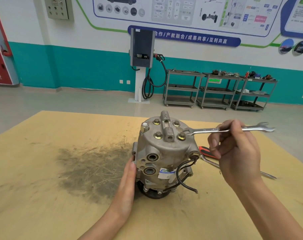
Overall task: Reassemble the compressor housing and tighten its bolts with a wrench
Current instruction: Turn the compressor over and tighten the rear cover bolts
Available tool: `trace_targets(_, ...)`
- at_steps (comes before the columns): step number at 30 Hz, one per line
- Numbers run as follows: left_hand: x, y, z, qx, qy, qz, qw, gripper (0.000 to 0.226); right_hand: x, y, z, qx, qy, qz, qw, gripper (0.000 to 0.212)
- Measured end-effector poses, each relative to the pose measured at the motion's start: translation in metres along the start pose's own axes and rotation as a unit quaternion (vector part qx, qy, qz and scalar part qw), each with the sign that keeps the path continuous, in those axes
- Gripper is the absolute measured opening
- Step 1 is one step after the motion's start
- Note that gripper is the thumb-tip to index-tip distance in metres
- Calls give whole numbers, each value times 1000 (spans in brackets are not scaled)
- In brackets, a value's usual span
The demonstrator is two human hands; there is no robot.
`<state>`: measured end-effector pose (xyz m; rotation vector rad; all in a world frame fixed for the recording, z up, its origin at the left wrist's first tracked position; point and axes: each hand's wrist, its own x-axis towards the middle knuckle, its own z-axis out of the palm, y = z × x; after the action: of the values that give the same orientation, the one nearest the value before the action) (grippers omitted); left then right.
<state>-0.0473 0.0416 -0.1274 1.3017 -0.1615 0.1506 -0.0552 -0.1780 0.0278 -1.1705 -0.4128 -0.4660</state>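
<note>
The grey metal compressor (162,153) stands upright on the yellow-brown table (52,170), its housing cover on top with several brass-coloured bolts. A silver open-end wrench (206,130) lies level, its left jaw at the front right bolt (182,136). My right hand (234,149) grips the wrench shaft near its middle, fingers curled round it. My left hand (128,181) presses flat against the compressor's left side with straight fingers. Black wires (183,174) hang from the compressor's right side.
A screwdriver with a red and black handle (207,152) lies on the table behind my right hand, its shaft running right. A dark greasy stain (91,167) marks the table left of the compressor. Grey carts and a charging post stand by the far wall.
</note>
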Motion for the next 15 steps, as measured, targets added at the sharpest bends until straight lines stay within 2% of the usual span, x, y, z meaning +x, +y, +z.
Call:
trace_targets(4,0,0,0,0,0,2,1000,96,13,4,-2,46,-42,74,995,31)
trace_targets(10,1,0,0,4,-1,1,1000,96,41,8,1,89,-79,219,969,30)
trace_targets(13,1,1,0,-2,2,-2,1000,101,35,17,1,103,-58,194,974,28)
trace_targets(15,0,2,1,-3,-1,1,1000,100,21,24,0,83,-28,103,991,29)
